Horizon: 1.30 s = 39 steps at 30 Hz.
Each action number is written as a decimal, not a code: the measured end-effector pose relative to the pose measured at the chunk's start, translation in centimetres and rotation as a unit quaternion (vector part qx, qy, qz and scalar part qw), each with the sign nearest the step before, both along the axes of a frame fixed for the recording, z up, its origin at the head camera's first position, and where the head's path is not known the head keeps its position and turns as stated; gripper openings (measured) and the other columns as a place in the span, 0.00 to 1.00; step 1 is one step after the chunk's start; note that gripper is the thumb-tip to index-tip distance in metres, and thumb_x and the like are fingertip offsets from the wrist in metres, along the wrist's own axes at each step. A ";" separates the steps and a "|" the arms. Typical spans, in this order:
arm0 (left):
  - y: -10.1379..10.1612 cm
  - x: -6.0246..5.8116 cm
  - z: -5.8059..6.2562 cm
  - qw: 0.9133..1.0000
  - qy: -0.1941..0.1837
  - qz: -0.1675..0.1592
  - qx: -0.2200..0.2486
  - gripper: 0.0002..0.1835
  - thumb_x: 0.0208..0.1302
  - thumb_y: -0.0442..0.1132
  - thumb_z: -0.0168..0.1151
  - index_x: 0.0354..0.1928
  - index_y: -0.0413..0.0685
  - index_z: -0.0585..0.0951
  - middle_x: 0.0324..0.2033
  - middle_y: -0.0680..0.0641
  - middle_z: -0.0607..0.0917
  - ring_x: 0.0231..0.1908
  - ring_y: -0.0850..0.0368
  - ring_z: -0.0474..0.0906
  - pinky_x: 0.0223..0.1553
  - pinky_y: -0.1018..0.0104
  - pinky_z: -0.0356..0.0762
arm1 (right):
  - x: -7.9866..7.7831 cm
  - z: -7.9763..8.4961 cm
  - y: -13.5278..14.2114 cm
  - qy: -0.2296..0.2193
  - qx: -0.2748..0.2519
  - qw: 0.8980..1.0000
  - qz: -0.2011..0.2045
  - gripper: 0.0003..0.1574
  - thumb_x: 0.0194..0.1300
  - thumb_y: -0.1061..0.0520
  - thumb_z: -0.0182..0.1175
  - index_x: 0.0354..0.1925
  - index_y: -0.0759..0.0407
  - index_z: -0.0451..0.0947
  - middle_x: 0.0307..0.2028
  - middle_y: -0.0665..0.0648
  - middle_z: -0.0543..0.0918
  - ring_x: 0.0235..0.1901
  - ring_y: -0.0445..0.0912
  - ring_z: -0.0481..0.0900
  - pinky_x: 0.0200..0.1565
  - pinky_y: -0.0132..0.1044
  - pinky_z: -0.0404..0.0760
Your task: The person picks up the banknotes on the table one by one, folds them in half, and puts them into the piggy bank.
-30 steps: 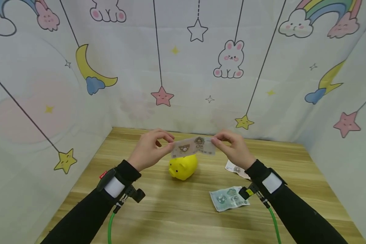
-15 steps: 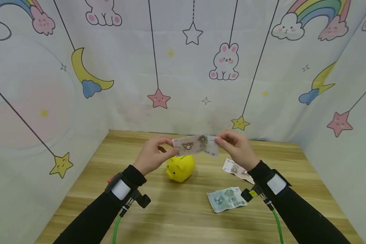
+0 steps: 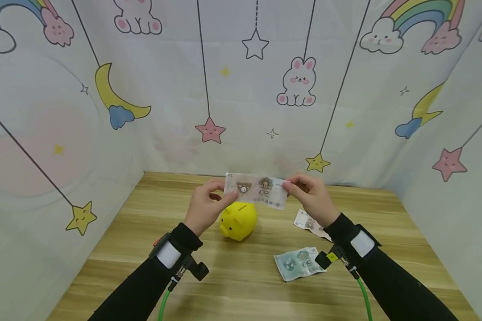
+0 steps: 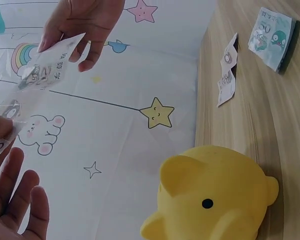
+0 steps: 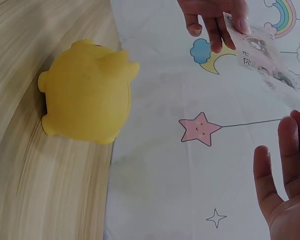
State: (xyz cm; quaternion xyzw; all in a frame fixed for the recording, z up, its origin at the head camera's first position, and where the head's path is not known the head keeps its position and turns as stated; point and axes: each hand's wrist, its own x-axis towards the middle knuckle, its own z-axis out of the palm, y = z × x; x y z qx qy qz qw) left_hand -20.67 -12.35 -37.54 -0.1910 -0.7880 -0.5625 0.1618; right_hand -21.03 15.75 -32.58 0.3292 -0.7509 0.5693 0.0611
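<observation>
A pale pink toy banknote is stretched in the air between both hands, its printed side toward the head camera. My left hand pinches its left end between thumb and fingers. At the other end, my right hand pinches the right edge the same way. Just below and behind the note sits a yellow piggy bank with a slot on top, standing upright on the table. In the left wrist view the piggy bank is apart from the hands.
On the wooden table a green toy banknote lies right of centre. Another pinkish note lies behind it, partly covered by my right wrist. White cartoon-printed cloth walls the table at the back and sides.
The banknote has gone from buckled to nearly flat. My left hand has moved slightly right, and its thumb now lies on the note's front. The notes on the table stay put.
</observation>
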 end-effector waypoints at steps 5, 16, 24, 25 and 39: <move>0.5 0.1 0.1 1.000 0.021 0.022 -0.004 0.07 0.61 0.52 0.65 0.34 0.60 0.81 0.40 0.60 0.78 0.38 0.60 0.71 0.33 0.60 0.72 | -0.1 -0.1 -0.3 0.001 -0.005 1.000 -0.005 0.05 0.68 0.67 0.52 0.38 0.66 0.76 0.32 0.60 0.76 0.31 0.51 0.75 0.38 0.39 0.76; 1.9 0.0 0.2 0.985 0.135 0.081 -0.068 0.05 0.59 0.45 0.67 0.31 0.57 0.80 0.37 0.62 0.75 0.36 0.61 0.71 0.32 0.66 0.71 | -0.2 -0.1 -1.1 0.016 0.011 1.000 -0.005 0.04 0.67 0.67 0.54 0.38 0.64 0.76 0.32 0.58 0.77 0.30 0.50 0.75 0.37 0.39 0.76; 2.8 0.1 0.2 0.978 0.166 0.086 -0.092 0.05 0.58 0.43 0.67 0.31 0.55 0.79 0.38 0.61 0.75 0.39 0.63 0.69 0.33 0.66 0.71 | -0.1 -0.1 -1.6 0.036 0.019 0.999 0.004 0.05 0.67 0.68 0.53 0.38 0.64 0.76 0.31 0.58 0.78 0.30 0.49 0.75 0.36 0.39 0.76; 3.0 0.1 0.1 0.976 0.173 0.088 -0.099 0.05 0.58 0.43 0.67 0.30 0.55 0.79 0.38 0.60 0.75 0.39 0.63 0.68 0.33 0.66 0.71 | 0.0 -0.1 -1.7 0.037 0.019 0.999 0.005 0.05 0.67 0.68 0.53 0.38 0.64 0.77 0.31 0.58 0.78 0.30 0.49 0.75 0.36 0.39 0.76; 4.2 -0.4 -0.1 0.940 0.271 0.113 -0.174 0.06 0.57 0.41 0.68 0.29 0.53 0.79 0.37 0.56 0.76 0.41 0.58 0.70 0.43 0.71 0.67 | 0.2 0.1 -2.5 0.029 0.018 0.999 -0.006 0.05 0.67 0.68 0.54 0.38 0.65 0.77 0.32 0.58 0.78 0.31 0.49 0.75 0.37 0.40 0.76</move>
